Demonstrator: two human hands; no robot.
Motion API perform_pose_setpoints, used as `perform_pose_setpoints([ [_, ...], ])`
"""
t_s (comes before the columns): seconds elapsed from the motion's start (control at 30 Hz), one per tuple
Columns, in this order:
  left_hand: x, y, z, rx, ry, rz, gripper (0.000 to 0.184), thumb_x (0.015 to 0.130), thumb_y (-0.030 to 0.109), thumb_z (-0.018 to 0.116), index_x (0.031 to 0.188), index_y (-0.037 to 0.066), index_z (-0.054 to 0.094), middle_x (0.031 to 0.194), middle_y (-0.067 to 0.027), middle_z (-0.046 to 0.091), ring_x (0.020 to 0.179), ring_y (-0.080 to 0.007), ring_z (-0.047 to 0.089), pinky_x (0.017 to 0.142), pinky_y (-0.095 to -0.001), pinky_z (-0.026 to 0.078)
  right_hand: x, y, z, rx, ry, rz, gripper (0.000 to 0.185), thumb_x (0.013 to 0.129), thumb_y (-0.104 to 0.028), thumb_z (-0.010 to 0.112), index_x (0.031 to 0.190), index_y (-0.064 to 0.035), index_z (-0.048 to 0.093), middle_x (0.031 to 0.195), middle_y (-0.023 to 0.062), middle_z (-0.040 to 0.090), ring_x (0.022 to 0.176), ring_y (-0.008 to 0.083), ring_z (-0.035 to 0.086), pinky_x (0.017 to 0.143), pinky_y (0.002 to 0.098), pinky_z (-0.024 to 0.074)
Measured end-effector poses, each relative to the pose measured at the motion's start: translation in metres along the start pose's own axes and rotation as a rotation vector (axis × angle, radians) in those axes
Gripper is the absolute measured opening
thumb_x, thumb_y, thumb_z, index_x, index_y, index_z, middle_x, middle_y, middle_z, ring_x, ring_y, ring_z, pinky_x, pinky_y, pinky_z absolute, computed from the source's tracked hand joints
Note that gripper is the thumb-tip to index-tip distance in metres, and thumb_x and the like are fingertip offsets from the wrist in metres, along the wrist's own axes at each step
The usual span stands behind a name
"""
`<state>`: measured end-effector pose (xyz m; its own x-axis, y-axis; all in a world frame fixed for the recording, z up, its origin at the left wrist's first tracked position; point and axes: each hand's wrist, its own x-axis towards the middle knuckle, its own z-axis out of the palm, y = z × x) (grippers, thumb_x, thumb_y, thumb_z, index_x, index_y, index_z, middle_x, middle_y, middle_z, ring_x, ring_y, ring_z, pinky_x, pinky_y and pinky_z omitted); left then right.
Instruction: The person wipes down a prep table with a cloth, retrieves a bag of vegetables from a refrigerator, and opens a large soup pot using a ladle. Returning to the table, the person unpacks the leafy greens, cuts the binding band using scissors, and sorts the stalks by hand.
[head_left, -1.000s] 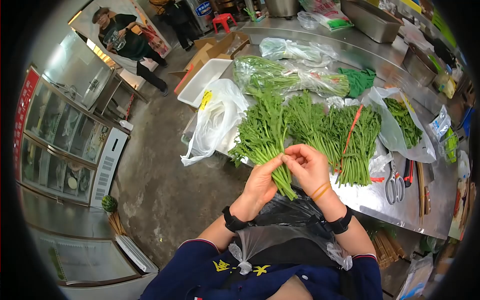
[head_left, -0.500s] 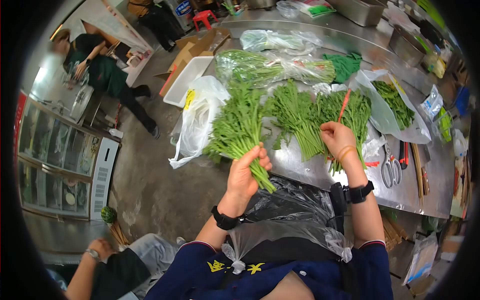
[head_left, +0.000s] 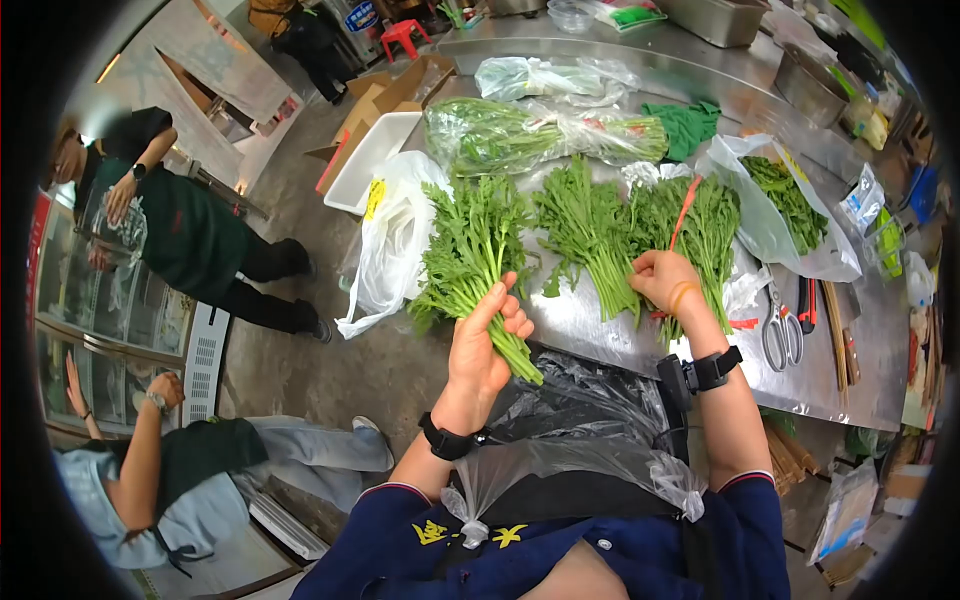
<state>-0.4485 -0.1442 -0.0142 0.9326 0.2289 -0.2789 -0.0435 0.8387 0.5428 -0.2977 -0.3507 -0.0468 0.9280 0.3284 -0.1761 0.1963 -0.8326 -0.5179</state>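
My left hand [head_left: 487, 345] is closed round the stems of a bunch of leafy greens [head_left: 475, 235], tilted with its leaves pointing up and away from me. My right hand [head_left: 668, 283] is pinched above the table, and a thin red strip [head_left: 686, 212] runs up from its fingers. Beside it on the left lies a second bunch of greens [head_left: 590, 240]. A third bunch of greens [head_left: 712, 225] lies partly behind my right hand and wrist. The fingertips of my right hand are partly hidden.
On the metal table [head_left: 620, 345] are bagged greens [head_left: 545, 135], scissors [head_left: 782, 335], a green cloth [head_left: 680, 130] and an open bag of greens [head_left: 785, 200]. A white plastic bag [head_left: 385, 250] hangs at its left edge. Two people [head_left: 190, 220] stand at the left.
My right hand has shifted slightly left, and the lower end of the red strip with it. My left hand still grips its bunch. Both people at the left have moved.
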Motion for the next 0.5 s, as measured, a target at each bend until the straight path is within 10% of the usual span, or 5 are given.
perform_pose_setpoints([
  [0.17, 0.001, -0.004, -0.002, -0.037, -0.006, -0.026, 0.022, 0.085, 0.016, 0.054, 0.1, 0.001, 0.049, 0.067, -0.0003, 0.044, 0.055, -0.0089, 0.04, 0.053, -0.0252, 0.034, -0.004, 0.006, -0.002, 0.168, 0.033, -0.036, 0.017, 0.069, -0.021, 0.058, 0.079, -0.0078, 0.064, 0.077, 0.0092, 0.063, 0.074, 0.0273, 0.06, 0.068, 0.0362, 0.0472],
  [0.23, 0.0, -0.005, -0.003, -0.033, 0.01, 0.005, 0.018, 0.085, 0.016, 0.054, 0.096, 0.002, 0.05, 0.067, -0.0005, 0.045, 0.056, -0.0091, 0.041, 0.053, -0.025, 0.034, -0.01, 0.001, -0.002, -0.097, 0.514, -0.062, 0.013, 0.072, -0.021, 0.058, 0.076, -0.009, 0.063, 0.079, 0.0086, 0.061, 0.072, 0.0287, 0.059, 0.066, 0.0377, 0.047],
  [0.5, -0.001, -0.005, -0.001, -0.061, -0.012, -0.043, 0.014, 0.086, 0.017, 0.054, 0.093, 0.006, 0.05, 0.067, 0.0002, 0.043, 0.057, -0.0097, 0.039, 0.054, -0.0247, 0.034, -0.012, -0.026, 0.041, -0.341, 0.124, -0.165, 0.022, 0.068, -0.023, 0.062, 0.077, -0.0024, 0.062, 0.084, 0.015, 0.06, 0.075, 0.0296, 0.061, 0.066, 0.0375, 0.0489],
])
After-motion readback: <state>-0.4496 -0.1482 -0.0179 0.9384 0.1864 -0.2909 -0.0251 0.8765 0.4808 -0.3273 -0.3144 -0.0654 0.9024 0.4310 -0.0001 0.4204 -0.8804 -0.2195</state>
